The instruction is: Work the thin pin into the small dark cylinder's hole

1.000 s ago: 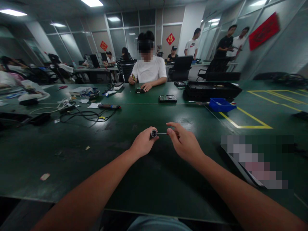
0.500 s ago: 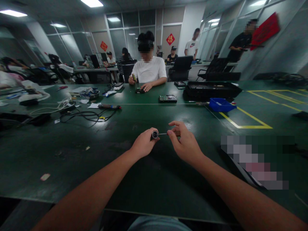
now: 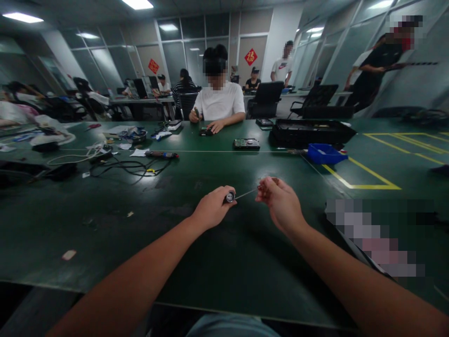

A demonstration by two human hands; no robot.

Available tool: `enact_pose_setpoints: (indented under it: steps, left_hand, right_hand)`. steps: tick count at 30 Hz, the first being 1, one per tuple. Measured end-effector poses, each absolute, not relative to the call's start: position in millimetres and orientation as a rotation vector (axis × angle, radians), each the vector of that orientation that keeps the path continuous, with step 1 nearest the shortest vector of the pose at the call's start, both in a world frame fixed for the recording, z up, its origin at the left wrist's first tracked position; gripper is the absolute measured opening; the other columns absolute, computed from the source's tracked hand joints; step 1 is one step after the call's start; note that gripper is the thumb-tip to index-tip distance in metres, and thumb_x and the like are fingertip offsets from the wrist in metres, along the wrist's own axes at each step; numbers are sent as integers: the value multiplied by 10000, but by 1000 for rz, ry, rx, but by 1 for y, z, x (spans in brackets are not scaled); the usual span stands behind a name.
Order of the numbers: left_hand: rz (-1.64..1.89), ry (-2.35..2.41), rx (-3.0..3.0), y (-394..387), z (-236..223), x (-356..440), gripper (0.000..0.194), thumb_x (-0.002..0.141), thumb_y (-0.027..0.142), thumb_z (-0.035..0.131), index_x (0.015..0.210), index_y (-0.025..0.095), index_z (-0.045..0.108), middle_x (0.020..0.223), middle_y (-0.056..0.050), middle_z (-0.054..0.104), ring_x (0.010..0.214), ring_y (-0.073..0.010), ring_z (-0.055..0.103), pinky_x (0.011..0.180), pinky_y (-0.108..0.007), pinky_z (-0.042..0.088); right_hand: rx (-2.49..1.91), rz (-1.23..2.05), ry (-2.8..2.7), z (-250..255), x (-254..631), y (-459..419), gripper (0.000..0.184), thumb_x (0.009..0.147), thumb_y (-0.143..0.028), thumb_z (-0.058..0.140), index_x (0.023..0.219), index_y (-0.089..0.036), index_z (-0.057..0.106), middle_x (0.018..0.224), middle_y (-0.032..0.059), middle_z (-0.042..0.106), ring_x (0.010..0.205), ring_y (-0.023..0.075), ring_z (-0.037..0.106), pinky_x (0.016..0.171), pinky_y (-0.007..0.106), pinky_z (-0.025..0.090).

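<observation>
Near the middle of the green table, my left hand (image 3: 210, 208) is wrapped around a small dark cylinder (image 3: 230, 196). Its round, silver-rimmed end faces me, while the rest is hidden in my palm. A thin silvery rod (image 3: 246, 193) slants up from beside that end to my right hand (image 3: 285, 203). The fingertips of the right hand are pinched together on the rod's far end. Whether the rod is joined to the cylinder or only touches it, I cannot tell. Both hands are held above the tabletop.
A bare hard drive (image 3: 246, 143) lies ahead, with a blue tray (image 3: 326, 154) and a black case (image 3: 312, 132) to its right. A screwdriver-like tool (image 3: 162, 154) and black cables (image 3: 121, 169) lie left. Across the table, a person (image 3: 220, 103) handles a small device.
My right hand has moved slightly right, away from the left, and its spread fingers have curled in. More of the rod shows, now slanting upward. The left hand has barely moved.
</observation>
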State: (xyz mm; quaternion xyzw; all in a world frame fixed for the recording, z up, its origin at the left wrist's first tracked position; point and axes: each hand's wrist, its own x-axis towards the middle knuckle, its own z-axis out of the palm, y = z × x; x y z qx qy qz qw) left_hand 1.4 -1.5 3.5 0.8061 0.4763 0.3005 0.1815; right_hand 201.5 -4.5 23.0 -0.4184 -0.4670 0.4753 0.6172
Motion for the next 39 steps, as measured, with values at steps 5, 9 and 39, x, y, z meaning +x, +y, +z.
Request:
enact_pose_setpoints:
  steps: [5,9,39]
  left_hand:
    - [832,1364,2243,-4,6,2,140,896,274,615,1032,252,590,998,-8,649,885,-188,610,793,-317,462]
    - [855,1328,2241,-6,7,3,129,893,272,619,1016,249,586,986,-2,652,881,-185,603,769,-307,449]
    - [842,1482,2182,0,3,-2,169,894,293,613,1051,244,577,994,-24,658,868,-198,613,774,-324,460]
  right_hand:
    - [-960,872,-1286,23,202,-9,213,920,-424,593,916,-212,614,776,1,630,673,143,597,670,315,506]
    - [-1007,818,-1414,26,198,-15,219,939,-412,568,945,-195,598,770,12,641,689,158,621,691,335,510]
    - [-1348,473,-1884,38,203,-20,371,992,-468,430,929,-224,703,647,-1,673,602,170,642,586,304,435]
